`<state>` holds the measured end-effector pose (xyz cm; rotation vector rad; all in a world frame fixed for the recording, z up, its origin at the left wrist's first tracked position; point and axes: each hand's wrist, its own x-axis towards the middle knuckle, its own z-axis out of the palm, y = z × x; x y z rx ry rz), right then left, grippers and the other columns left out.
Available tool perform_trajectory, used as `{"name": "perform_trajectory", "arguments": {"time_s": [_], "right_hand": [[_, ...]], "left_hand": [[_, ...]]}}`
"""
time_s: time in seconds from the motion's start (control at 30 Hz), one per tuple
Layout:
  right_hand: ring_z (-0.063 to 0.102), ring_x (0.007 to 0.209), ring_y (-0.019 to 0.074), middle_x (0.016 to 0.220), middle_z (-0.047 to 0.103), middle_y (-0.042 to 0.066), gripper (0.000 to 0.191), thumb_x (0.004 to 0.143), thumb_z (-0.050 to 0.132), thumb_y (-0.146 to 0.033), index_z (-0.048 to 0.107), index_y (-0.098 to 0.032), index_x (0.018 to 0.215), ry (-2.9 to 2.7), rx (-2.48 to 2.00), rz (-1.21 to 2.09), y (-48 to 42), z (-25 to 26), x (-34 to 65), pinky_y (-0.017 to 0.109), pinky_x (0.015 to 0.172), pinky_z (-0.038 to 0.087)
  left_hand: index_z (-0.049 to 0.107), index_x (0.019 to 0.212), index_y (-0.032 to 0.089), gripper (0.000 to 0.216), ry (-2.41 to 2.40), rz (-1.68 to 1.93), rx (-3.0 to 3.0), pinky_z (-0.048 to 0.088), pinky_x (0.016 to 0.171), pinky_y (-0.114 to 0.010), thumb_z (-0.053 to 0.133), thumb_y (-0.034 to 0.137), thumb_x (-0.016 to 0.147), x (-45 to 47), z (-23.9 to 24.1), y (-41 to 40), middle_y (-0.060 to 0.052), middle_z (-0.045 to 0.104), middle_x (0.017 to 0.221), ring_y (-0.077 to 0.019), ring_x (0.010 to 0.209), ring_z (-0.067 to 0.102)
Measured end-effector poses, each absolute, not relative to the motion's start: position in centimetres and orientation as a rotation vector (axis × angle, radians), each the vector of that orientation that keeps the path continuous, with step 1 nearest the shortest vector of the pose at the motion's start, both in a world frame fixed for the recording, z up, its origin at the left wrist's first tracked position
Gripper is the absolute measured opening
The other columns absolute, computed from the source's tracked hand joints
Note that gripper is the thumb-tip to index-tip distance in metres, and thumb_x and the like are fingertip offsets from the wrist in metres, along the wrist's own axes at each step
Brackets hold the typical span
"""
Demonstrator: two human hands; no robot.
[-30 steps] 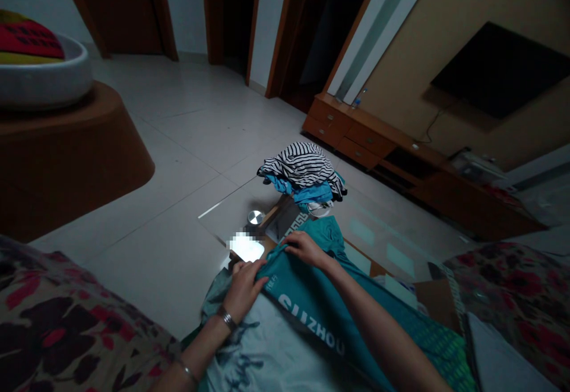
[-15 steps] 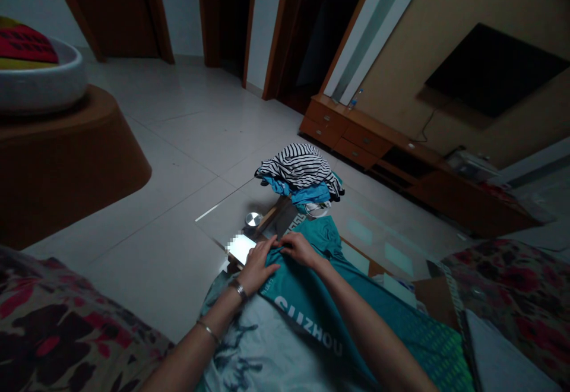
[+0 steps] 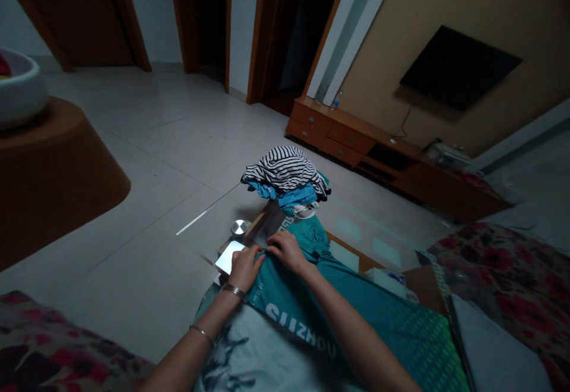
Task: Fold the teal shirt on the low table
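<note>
A teal shirt [image 3: 312, 300] with white "SUZHOU" lettering and a pale grey printed section lies spread in front of me, with a sleeve reaching toward the far side. My left hand [image 3: 246, 268], with bracelets on its wrist, pinches the edge of the shirt. Close beside it, my right hand [image 3: 287, 252] grips the same edge with bent fingers. Just left of my left hand is a bright white rectangular object [image 3: 229, 256]. Beyond my hands sits a heap of clothes, with a black-and-white striped garment [image 3: 285, 167] on top of a blue garment [image 3: 297, 196].
A round silver-topped object [image 3: 239, 227] stands on the glass table. Floral-covered seats [image 3: 494, 273] flank the sides. At left a white bowl [image 3: 22, 92] rests on a brown stand [image 3: 57, 166]. A TV cabinet [image 3: 347, 142] runs along the wall under a television [image 3: 461, 68].
The camera view has turned to the right, so the room shifts leftward. Both hands still pinch the shirt's edge, and my left fingers have drawn in closer around the cloth.
</note>
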<state>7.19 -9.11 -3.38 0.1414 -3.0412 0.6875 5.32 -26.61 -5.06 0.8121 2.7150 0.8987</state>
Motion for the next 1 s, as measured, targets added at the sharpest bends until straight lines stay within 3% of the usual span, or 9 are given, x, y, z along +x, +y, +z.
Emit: {"name": "perform_trajectory", "arguments": {"time_s": [0.13, 0.27, 0.33, 0.43, 0.53, 0.6, 0.8, 1.0], "right_hand": [[0.051, 0.098, 0.0215, 0.100, 0.062, 0.007, 0.019, 0.086, 0.057, -0.031, 0.064, -0.019, 0.099, -2.939, -0.208, 0.622, -5.7, -3.2, 9.4, 0.033, 0.084, 0.036], [0.048, 0.103, 0.0254, 0.112, 0.058, 0.009, 0.038, 0.074, 0.070, -0.031, 0.060, -0.023, 0.111, -3.058, -0.207, 0.342, -2.9, -3.8, 12.5, 0.035, 0.082, 0.037], [0.049, 0.100, 0.0240, 0.105, 0.061, 0.009, 0.026, 0.075, 0.067, -0.025, 0.063, -0.021, 0.101, -3.088, -0.263, 0.304, -1.8, -4.4, 13.2, 0.033, 0.081, 0.037], [0.055, 0.082, 0.0184, 0.083, 0.065, 0.005, 0.007, 0.077, 0.059, -0.022, 0.064, -0.018, 0.081, -2.965, -0.491, 0.737, 0.4, -5.1, 12.7, 0.028, 0.072, 0.038], [0.052, 0.063, 0.0140, 0.068, 0.061, 0.000, 0.018, 0.074, 0.059, -0.035, 0.062, -0.017, 0.077, -2.620, -0.773, 1.310, 3.4, -5.4, 11.2, 0.024, 0.061, 0.039], [0.050, 0.057, 0.0123, 0.061, 0.058, -0.002, 0.027, 0.072, 0.058, -0.043, 0.060, -0.016, 0.073, -2.496, -0.874, 1.413, 5.5, -5.4, 10.4, 0.023, 0.056, 0.038], [0.047, 0.050, 0.0118, 0.050, 0.052, -0.001, 0.032, 0.072, 0.058, -0.045, 0.056, -0.016, 0.058, -2.572, -1.025, 1.209, 9.3, -5.8, 8.9, 0.023, 0.051, 0.033], [0.060, 0.076, 0.0182, 0.082, 0.068, 0.010, 0.032, 0.081, 0.052, -0.043, 0.066, -0.014, 0.077, -2.735, -1.024, 0.917, 9.3, -6.4, 5.5, 0.024, 0.065, 0.038]], "left_hand": [[0.060, 0.099, 0.022, 0.020, 2.802, 0.827, 0.840, 0.034, 0.086, -0.038, 0.044, 0.029, 0.089, 5.7, -5.6, -26.3, -0.005, 0.066, 0.090, -0.0236, 0.093, 0.057], [0.057, 0.107, 0.019, 0.024, 2.864, 0.800, 0.878, 0.034, 0.087, -0.040, 0.048, 0.025, 0.086, 6.0, -5.8, -26.3, -0.008, 0.065, 0.101, -0.0258, 0.098, 0.055], [0.056, 0.108, 0.019, 0.025, 2.873, 0.771, 0.887, 0.035, 0.087, -0.039, 0.048, 0.025, 0.085, 5.9, -5.8, -26.3, -0.009, 0.065, 0.103, -0.0260, 0.099, 0.055], [0.056, 0.108, 0.019, 0.025, 2.869, 0.741, 0.886, 0.035, 0.085, -0.038, 0.047, 0.026, 0.086, 5.7, -5.7, -26.3, -0.008, 0.066, 0.101, -0.0255, 0.098, 0.056], [0.057, 0.109, 0.018, 0.026, 2.884, 0.730, 0.890, 0.036, 0.083, -0.037, 0.045, 0.027, 0.087, 5.5, -5.6, -26.2, -0.008, 0.067, 0.099, -0.0254, 0.098, 0.057], [0.057, 0.109, 0.018, 0.027, 2.892, 0.705, 0.892, 0.036, 0.082, -0.037, 0.045, 0.028, 0.087, 5.4, -5.5, -26.2, -0.008, 0.067, 0.098, -0.0253, 0.098, 0.058], [0.059, 0.106, 0.018, 0.025, 2.901, 0.650, 0.878, 0.036, 0.081, -0.037, 0.045, 0.026, 0.086, 5.3, -5.3, -26.2, -0.007, 0.067, 0.096, -0.0246, 0.096, 0.059], [0.060, 0.104, 0.018, 0.024, 2.903, 0.700, 0.893, 0.034, 0.082, -0.037, 0.045, 0.026, 0.087, 5.2, -5.8, -26.3, -0.007, 0.067, 0.097, -0.0243, 0.096, 0.058]]}}
